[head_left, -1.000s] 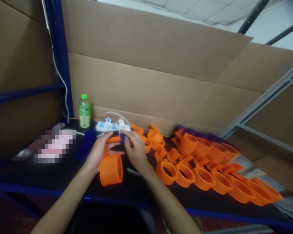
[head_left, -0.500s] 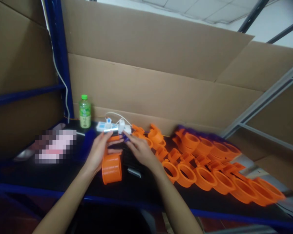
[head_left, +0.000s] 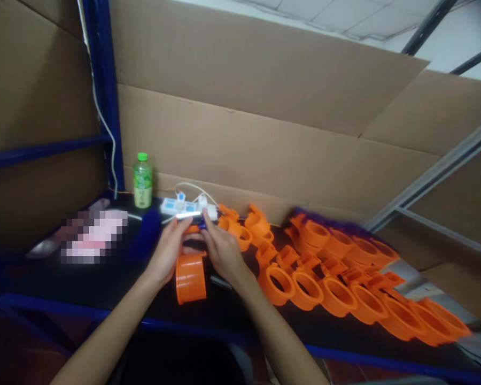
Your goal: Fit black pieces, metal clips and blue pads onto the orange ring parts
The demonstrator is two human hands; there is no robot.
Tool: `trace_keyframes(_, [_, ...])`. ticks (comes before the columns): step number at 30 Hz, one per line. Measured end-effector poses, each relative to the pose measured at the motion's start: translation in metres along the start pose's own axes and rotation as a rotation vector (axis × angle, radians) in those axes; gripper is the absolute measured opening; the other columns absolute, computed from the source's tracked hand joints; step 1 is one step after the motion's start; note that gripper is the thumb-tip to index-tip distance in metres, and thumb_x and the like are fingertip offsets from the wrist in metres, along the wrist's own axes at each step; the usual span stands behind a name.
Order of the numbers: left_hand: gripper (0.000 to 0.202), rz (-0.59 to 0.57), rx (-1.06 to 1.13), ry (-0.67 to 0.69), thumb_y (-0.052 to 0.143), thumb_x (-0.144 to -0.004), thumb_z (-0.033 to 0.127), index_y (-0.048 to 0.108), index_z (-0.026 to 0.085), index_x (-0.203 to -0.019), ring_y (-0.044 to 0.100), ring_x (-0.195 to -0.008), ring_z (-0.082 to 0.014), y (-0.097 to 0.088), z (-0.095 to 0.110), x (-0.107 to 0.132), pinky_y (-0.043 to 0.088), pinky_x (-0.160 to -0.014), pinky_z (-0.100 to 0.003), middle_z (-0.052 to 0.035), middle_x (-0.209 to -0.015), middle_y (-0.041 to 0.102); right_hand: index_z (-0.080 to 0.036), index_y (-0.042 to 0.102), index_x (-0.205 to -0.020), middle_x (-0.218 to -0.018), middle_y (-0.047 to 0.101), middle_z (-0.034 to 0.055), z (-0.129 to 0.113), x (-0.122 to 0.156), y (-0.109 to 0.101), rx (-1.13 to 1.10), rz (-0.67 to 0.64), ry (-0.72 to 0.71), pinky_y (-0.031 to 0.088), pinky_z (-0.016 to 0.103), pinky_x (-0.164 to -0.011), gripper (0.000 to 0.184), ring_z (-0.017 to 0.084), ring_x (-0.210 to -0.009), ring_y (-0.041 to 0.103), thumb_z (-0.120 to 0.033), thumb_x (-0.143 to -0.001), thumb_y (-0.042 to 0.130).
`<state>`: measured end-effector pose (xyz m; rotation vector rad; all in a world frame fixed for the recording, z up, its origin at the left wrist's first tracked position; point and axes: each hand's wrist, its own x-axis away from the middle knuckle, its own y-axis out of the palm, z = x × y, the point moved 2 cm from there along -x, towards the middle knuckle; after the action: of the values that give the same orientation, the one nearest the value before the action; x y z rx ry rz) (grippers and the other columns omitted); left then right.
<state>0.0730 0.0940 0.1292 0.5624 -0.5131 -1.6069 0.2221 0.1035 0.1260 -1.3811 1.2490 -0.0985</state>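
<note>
While an orange ring-ended holder (head_left: 190,279) is clasped by the left hand (head_left: 167,252), a blue piece (head_left: 202,225) is pinched by fingers of the right hand (head_left: 227,252).

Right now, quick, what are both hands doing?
Left hand: closed, holding an orange piece with a round end.
Right hand: fingertips at a small blue item; whether gripping it cannot be told.

The left grip (head_left: 166,251) covers part of the orange holder (head_left: 191,279), and the blue piece (head_left: 202,225) by the right grip (head_left: 224,248) is too tiny to make out! Pixel blocks mask a pinkish item (head_left: 94,235), both forearms (head_left: 114,323) run off the bottom edge, and blur smears the far-right ring (head_left: 460,324)!
</note>
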Motion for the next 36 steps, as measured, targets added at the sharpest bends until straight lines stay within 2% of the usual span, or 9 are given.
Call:
trace_keyframes(5, [0.035, 0.001, -0.014, -0.002, 0.073, -0.084, 0.035, 0.062, 0.017, -0.111, 0.076, -0.074, -0.022, 0.0, -0.002, 0.001, 0.064, -0.055, -0.033, -0.0101, -0.101, 0.076, -0.02, 0.027, -0.16, -0.1, 0.072, 0.0107, 0.0, 0.002, -0.002, 0.058, 0.015, -0.033, 0.053, 0.033, -0.078, 0.054, 0.021, -0.085, 0.068, -0.031, -0.107, 0.032])
trace_keyframes(14, [0.032, -0.044, -0.018, -0.032, 0.072, -0.085, 0.037, 0.058, 0.019, -0.108, 0.074, -0.061, -0.0201, -0.001, -0.007, 0.001, 0.058, -0.049, -0.025, -0.0052, -0.078, 0.075, -0.02, 0.022, -0.162, -0.085, 0.071, 0.0075, -0.012, 0.006, -0.001, 0.161, 0.094, 0.016, 0.048, 0.029, -0.067, 0.055, 0.019, -0.07, 0.064, -0.028, -0.107, 0.028])
trace_keyframes(23, [0.03, -0.044, -0.025, -0.097, 0.071, -0.085, 0.04, 0.058, 0.018, -0.102, 0.072, -0.057, -0.0204, -0.003, -0.006, 0.003, 0.061, -0.053, -0.031, -0.006, -0.075, 0.074, -0.015, 0.014, -0.163, -0.092, 0.073, 0.0089, -0.014, 0.007, -0.003, 0.368, 0.017, -0.034, 0.045, 0.029, -0.066, 0.059, 0.02, -0.076, 0.066, -0.03, -0.108, 0.031])
trace_keyframes(26, [0.03, -0.04, -0.021, -0.094, 0.072, -0.085, 0.04, 0.058, 0.018, -0.1, 0.071, -0.055, -0.0188, -0.002, -0.006, 0.003, 0.06, -0.052, -0.029, -0.0045, -0.075, 0.073, -0.014, 0.013, -0.162, -0.096, 0.074, 0.0096, -0.017, 0.008, -0.003, 0.411, 0.026, -0.059, 0.047, 0.03, -0.068, 0.06, 0.021, -0.081, 0.067, -0.031, -0.108, 0.032])
trace_keyframes(31, [0.032, -0.002, -0.038, -0.017, 0.074, -0.084, 0.039, 0.059, 0.019, -0.104, 0.07, -0.055, -0.0158, -0.002, -0.007, 0.002, 0.059, -0.051, -0.024, -0.0001, -0.072, 0.07, -0.014, 0.008, -0.163, -0.101, 0.075, 0.0112, -0.015, 0.008, 0.003, 0.314, 0.038, -0.058, 0.051, 0.031, -0.069, 0.062, 0.021, -0.082, 0.068, -0.03, -0.108, 0.031])
trace_keyframes(36, [0.038, -0.009, -0.094, -0.001, 0.073, -0.083, 0.044, 0.059, 0.019, -0.109, 0.071, -0.057, -0.0176, -0.002, -0.007, 0.002, 0.059, -0.05, -0.025, -0.0019, -0.072, 0.071, -0.014, 0.01, -0.163, -0.095, 0.073, 0.0109, -0.017, 0.008, 0.001, 0.129, 0.024, -0.082, 0.054, 0.032, -0.075, 0.06, 0.021, -0.078, 0.068, -0.028, -0.107, 0.027])
